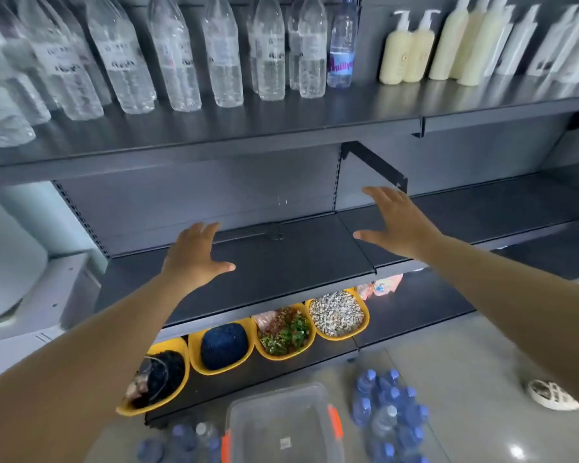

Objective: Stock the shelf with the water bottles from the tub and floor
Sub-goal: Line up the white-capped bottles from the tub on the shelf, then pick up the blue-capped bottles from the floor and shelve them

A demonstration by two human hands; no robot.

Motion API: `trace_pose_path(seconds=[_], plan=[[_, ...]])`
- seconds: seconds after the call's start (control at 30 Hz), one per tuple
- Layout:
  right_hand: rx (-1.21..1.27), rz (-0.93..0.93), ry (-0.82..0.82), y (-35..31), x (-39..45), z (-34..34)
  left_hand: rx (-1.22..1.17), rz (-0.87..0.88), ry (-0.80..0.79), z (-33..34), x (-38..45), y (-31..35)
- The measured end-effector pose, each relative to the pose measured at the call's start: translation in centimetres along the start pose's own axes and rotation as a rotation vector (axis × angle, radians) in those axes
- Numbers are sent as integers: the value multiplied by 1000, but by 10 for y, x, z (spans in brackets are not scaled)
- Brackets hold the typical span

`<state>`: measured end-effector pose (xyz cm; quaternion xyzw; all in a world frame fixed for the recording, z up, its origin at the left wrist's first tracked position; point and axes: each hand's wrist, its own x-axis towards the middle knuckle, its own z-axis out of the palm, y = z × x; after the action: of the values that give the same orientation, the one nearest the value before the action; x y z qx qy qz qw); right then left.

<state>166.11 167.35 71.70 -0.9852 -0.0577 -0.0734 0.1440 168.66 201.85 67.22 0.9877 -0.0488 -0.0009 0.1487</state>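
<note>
A shop, metal retail shelving (281,128), rows of water bottles (221,55), lotion bottles (411,51)

Light was even and fairly bright, cool in tone — a white glare spot sat on the floor tiles (517,452) at lower right. The water bottles (121,58) at upper left smeared with blur, and wide-angle distortion bowed the shelf edges (214,142) — shadows stayed soft

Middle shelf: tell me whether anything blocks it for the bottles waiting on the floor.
Nothing visible does. The middle shelf is bare under both open hands, left hand and right hand. The blue-capped bottles stand on the floor beside the clear tub, with open space above them.
</note>
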Motion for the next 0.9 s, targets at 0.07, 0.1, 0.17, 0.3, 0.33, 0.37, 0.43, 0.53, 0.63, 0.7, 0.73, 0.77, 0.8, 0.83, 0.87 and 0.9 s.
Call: trace_pose_path(seconds=[0.07, 0.1, 0.17, 0.3, 0.33, 0.37, 0.43, 0.53, 0.63, 0.7, 0.73, 0.77, 0.8, 0.83, 0.87, 0.9], plan=[[24, 41, -29, 31, -20, 31, -23, -14, -73, 45, -8, 8], [42, 63, -35, 46, -30, 46, -37, -25, -107, 67, -11, 13], [99, 101, -38, 77, -47, 76, -77, -50, -162, 112, -17, 23], [263, 190, -54, 137, -77, 139, -162, -120, -198, 197, -29, 43], [299, 221, -68, 154, -83, 156, -186, -139, -196, 218, -32, 49], [326, 252, -87, 170, -89, 174, -219, -163, -198, 240, -35, 54], [366, 323, -147, 202, -99, 211, -253, -230, -222, 285, -43, 62], [430, 409, -219, 245, -121, 270, -181, -272, -257, 354, -59, 68], [472, 451, -287, 281, -144, 329, -78, -314, -298, 419, -75, 74], [478, 471, -347, 303, -163, 374, -33, -330, -338, 464, -87, 75], [481, 480, -377, 312, -173, 396, -19, -339, -368, 485, -93, 74], [486, 495, -407, 320, -183, 417, -1, -345, -398, 504, -100, 72], [490, 509, -432, 326, -192, 437, 15, -348, -425, 523, -106, 70], [490, 516, -451, 332, -200, 456, 28, -346, -442, 542, -111, 67], [492, 522, -462, 338, -208, 475, 34, -345, -453, 560, -115, 64], [493, 531, -474, 343, -213, 493, 40, -344, -465, 577, -118, 60]])
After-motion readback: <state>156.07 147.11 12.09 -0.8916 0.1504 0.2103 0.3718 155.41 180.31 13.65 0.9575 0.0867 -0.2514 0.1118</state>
